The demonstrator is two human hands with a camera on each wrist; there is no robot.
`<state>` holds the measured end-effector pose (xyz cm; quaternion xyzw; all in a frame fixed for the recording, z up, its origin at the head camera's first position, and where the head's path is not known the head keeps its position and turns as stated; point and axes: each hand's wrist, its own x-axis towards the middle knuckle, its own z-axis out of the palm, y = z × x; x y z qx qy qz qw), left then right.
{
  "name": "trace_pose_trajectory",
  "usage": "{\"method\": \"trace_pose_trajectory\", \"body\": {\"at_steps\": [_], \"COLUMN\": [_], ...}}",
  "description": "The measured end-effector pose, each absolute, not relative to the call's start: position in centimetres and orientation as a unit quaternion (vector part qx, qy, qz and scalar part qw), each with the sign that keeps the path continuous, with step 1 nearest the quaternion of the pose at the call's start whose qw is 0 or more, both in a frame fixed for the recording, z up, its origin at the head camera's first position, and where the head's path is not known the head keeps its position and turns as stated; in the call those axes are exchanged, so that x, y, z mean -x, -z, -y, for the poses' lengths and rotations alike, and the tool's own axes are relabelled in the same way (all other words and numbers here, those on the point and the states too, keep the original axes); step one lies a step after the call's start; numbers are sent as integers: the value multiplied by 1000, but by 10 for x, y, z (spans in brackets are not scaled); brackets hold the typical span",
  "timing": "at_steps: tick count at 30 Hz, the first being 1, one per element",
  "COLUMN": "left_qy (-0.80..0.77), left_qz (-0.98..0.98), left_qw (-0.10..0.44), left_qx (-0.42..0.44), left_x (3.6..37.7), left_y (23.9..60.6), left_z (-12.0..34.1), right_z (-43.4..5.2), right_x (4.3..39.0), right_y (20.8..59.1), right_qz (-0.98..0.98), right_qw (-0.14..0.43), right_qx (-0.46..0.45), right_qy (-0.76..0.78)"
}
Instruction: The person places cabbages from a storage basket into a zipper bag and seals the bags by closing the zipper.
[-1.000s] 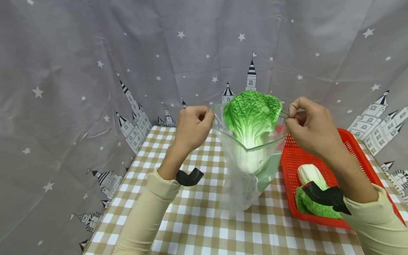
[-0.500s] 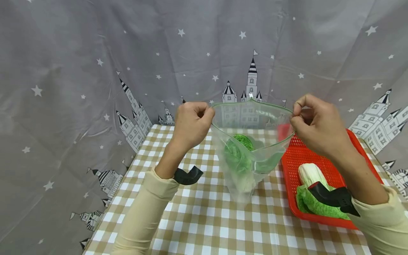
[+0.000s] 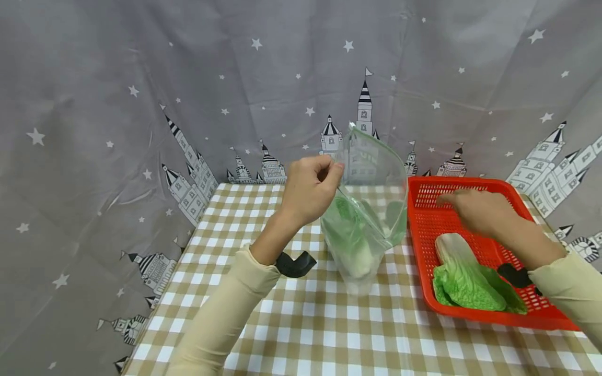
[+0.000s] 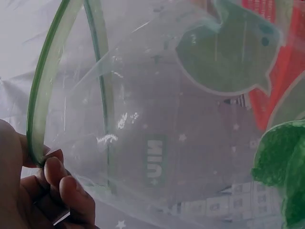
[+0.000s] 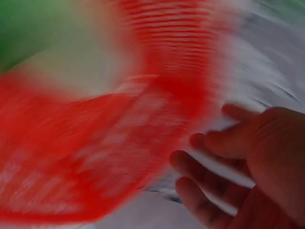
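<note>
My left hand [image 3: 310, 189] pinches the left corner of a clear zip bag's mouth. The zip bag [image 3: 371, 162] has a green-edged opening and hangs over the table with its mouth gaping. Inside it, low down, lies a napa cabbage [image 3: 352, 237], seen through the plastic; its green leaf [image 4: 286, 167] shows at the right of the left wrist view. My right hand [image 3: 482, 209] holds nothing and hovers over the red basket, its fingers [image 5: 205, 171] loosely spread in the right wrist view. Below it a second napa cabbage [image 3: 467, 277] lies in the basket.
The red perforated plastic basket [image 3: 416, 245] stands at the right of the table [image 3: 291, 324], which has a brown-and-white checked cloth. Behind the table hangs a grey curtain [image 3: 263, 78] printed with stars and castles.
One cabbage has dropped down into the bag. My right hand has let go of the bag's right edge and moved right over the basket; the left hand has shifted slightly right.
</note>
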<state>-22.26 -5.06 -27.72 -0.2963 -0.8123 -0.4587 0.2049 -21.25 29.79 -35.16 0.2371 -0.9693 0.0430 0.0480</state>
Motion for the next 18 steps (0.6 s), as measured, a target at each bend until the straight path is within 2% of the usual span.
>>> {"method": "trace_pose_trajectory", "body": {"at_steps": [3, 7, 12, 18], "left_qy": [458, 458, 458, 451], "left_qz": [816, 820, 822, 828], "left_qw": [183, 164, 157, 160], "left_qx": [301, 301, 300, 293], "left_x": [222, 223, 226, 227], "left_y": [277, 279, 284, 288], "left_z": [43, 36, 31, 27], "right_z": [-322, -336, -332, -342], "right_x": [207, 198, 198, 200], "right_y": [387, 425, 443, 411], "right_qz": [935, 867, 845, 888], "right_qw": [10, 52, 93, 158], "right_qx": [-325, -428, -479, -421], "right_qy": [145, 252, 219, 98]}}
